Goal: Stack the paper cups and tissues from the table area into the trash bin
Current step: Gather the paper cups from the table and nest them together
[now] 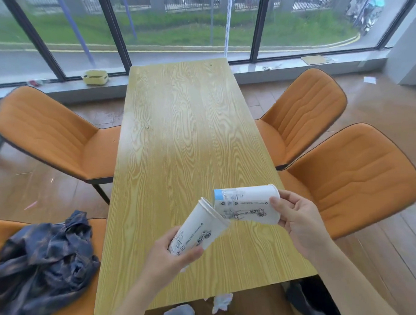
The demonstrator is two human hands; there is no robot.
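Observation:
My left hand (170, 253) grips the base of a white printed paper cup stack (202, 228), its double rim tilted up to the right. My right hand (295, 215) holds a second white paper cup (247, 203) sideways by its rim end, its blue-edged bottom pointing left and meeting the mouth of the stack. Both cups hover over the near end of the wooden table (175, 125). A crumpled white tissue (222, 302) lies on the floor under the table's near edge. No trash bin can be identified for certain.
Orange chairs flank the table: one at the left (47, 133), two at the right (304, 112) (356, 175). A dark blue cloth (42, 260) lies heaped on the near-left chair. A small yellow box (95, 77) sits on the window ledge. Shoes show by the floor.

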